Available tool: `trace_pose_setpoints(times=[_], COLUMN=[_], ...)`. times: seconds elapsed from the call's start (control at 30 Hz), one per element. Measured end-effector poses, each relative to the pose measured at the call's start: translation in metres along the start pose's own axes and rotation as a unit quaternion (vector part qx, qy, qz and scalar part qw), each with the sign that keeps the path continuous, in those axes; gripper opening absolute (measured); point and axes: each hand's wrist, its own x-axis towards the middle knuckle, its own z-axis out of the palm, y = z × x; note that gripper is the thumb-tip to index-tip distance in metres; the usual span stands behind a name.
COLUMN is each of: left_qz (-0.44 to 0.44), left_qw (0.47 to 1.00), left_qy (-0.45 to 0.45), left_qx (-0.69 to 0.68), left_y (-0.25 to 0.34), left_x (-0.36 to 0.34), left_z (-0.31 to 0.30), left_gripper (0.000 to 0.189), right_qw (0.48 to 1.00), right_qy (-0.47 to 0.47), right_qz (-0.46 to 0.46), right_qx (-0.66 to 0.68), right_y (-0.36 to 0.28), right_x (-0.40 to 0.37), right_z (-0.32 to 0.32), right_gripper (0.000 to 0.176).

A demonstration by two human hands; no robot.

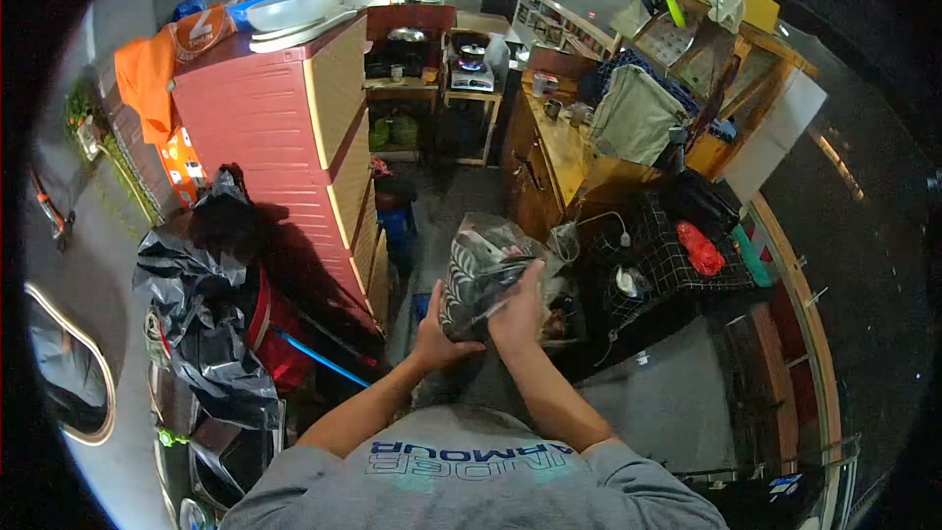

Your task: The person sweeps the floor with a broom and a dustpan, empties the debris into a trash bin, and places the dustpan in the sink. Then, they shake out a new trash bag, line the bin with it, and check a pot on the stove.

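Observation:
Both of my hands hold a clear plastic bag point(481, 240) in front of my body. Inside it is something dark with white curved stripes; its kind I cannot make out. My left hand point(444, 334) supports the bag from the lower left, with the thumb along its underside. My right hand point(520, 309) grips its right side, fingers bent over the dark part. The bag hides some of my fingertips.
A red drawer cabinet point(250, 103) stands at left, a white bowl point(294, 8) on top. Black plastic bags point(201, 285) hang below it. A lit stove point(472, 79) is at the back. The wooden counter point(559, 152) and wire-grid rack point(638, 245) stand right.

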Motion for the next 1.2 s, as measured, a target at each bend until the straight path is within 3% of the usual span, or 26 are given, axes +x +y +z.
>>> trace_pose_setpoints(times=[0.07,0.1,0.13,0.2,0.23,0.27,0.33,0.37,0.4,0.47,0.5,0.53,0.6,0.67,0.73,0.77,0.8,0.87,0.9,0.93,0.97,1.0,1.07,1.1,1.17,1.2], left_qz=[0.049,0.087,0.083,-0.062,-0.063,-0.046,-0.030,-0.008,0.014,0.033,0.050,0.048,0.107,0.106,0.041,0.155,0.156,0.390,0.389,0.457,0.520,0.541,0.580,0.574,0.549,0.538], left_qw=[0.994,0.989,0.989,0.983,0.983,0.987,0.988,0.992,0.993,0.992,0.992,0.992,0.984,0.990,0.975,0.959,0.959,0.865,0.866,0.818,0.764,0.758,0.739,0.743,0.769,0.775], left_qy=[-0.090,-0.102,-0.104,-0.171,-0.171,-0.148,-0.131,-0.125,-0.117,-0.118,-0.118,-0.119,-0.091,-0.082,-0.218,-0.135,-0.137,-0.029,-0.027,-0.016,-0.005,-0.045,-0.112,-0.106,-0.123,-0.117], left_qx=[-0.034,-0.068,-0.068,-0.002,-0.002,0.036,0.073,0.023,-0.028,-0.007,0.018,0.017,-0.106,-0.037,0.031,0.196,0.194,0.314,0.313,0.348,0.382,0.362,0.324,0.327,0.303,0.310], left_y=[-0.043,-0.048,-0.048,-0.046,-0.041,-0.033,-0.023,-0.020,-0.016,-0.005,0.000,0.007,0.021,-0.002,-0.013,-0.004,0.005,0.039,0.063,0.091,0.108,0.112,0.129,0.119,0.088,0.074], left_x=[0.012,0.012,0.009,0.008,0.010,0.014,0.021,0.025,0.031,0.048,0.051,0.050,0.050,0.058,0.075,0.079,0.084,0.091,0.091,0.089,0.088,0.088,0.086,0.087,0.087,0.084], left_z=[0.006,0.012,0.016,0.023,0.029,0.037,0.047,0.051,0.055,0.062,0.066,0.073,0.089,0.106,0.111,0.115,0.117,0.113,0.110,0.106,0.107,0.112,0.109,0.110,0.106,0.098], left_gripper=[0.139,0.114,0.114,0.072,0.072,0.055,0.038,0.038,0.039,0.040,0.041,0.041,0.043,0.043,0.038,0.034,0.034,0.026,0.026,0.020,0.014,0.009,0.011,0.011,0.014,0.014], right_qw=[0.997,0.998,0.998,0.997,0.997,0.997,0.970,0.954,0.927,0.699,0.690,0.690,0.880,0.868,0.924,0.923,0.931,0.935,0.920,0.890,0.841,0.722,0.610,0.607,0.469,0.492], right_qy=[-0.027,-0.022,-0.018,-0.043,-0.069,-0.068,-0.149,-0.138,-0.132,-0.293,-0.262,-0.260,-0.079,-0.009,0.081,0.084,0.078,0.074,0.074,0.073,-0.049,-0.110,-0.457,-0.464,-0.284,-0.257], right_qz=[0.049,0.040,0.042,0.014,0.019,0.019,-0.145,-0.130,-0.115,-0.194,-0.054,-0.051,-0.129,-0.191,-0.163,-0.164,-0.119,-0.073,0.049,0.171,0.222,0.264,0.014,0.019,0.304,0.338], right_qx=[0.058,0.045,0.046,0.065,0.023,0.024,-0.129,-0.231,-0.331,-0.622,-0.673,-0.673,-0.451,-0.458,-0.337,-0.337,-0.337,-0.338,-0.381,-0.417,-0.491,-0.630,-0.647,-0.645,-0.779,-0.760], right_y=[-0.003,-0.007,-0.012,-0.024,-0.026,-0.038,-0.063,-0.080,-0.097,-0.117,-0.128,-0.130,-0.132,-0.152,-0.172,-0.182,-0.193,-0.210,-0.216,-0.221,-0.219,-0.221,-0.197,-0.190,-0.165,-0.153], right_x=[0.002,0.003,0.002,0.006,0.025,0.029,0.034,0.036,0.038,0.038,0.037,0.033,0.028,0.033,0.034,0.035,0.036,0.039,0.043,0.049,0.062,0.043,0.084,0.094,0.113,0.118], right_z=[0.004,0.008,0.013,0.022,0.001,0.005,0.007,-0.013,-0.033,-0.049,-0.054,-0.054,-0.054,-0.055,-0.062,-0.069,-0.076,-0.093,-0.104,-0.118,-0.150,-0.117,-0.177,-0.180,-0.159,-0.142], right_gripper=[0.046,0.044,0.044,0.043,0.037,0.037,0.034,0.041,0.054,0.061,0.053,0.053,0.044,0.041,0.039,0.039,0.041,0.044,0.049,0.054,0.054,0.057,0.058,0.058,0.065,0.076])
